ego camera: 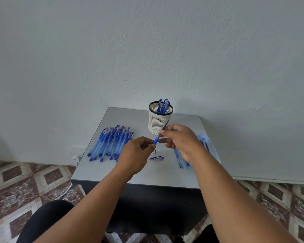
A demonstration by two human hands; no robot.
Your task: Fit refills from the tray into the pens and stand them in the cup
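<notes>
A blue pen is held in the air over the middle of the grey table. My right hand pinches its upper barrel, and my left hand pinches its grip end. On the table below lie a small metal tip and a blue cap. A white slotted cup with a black rim stands at the back and holds several blue pens. A clear tray with refills sits at the right, mostly hidden by my right arm.
Several blue pens lie in a heap on the table's left half. Two loose refills lie beside the tray. A white wall rises behind the table. Patterned floor tiles surround it, and my knees are below the front edge.
</notes>
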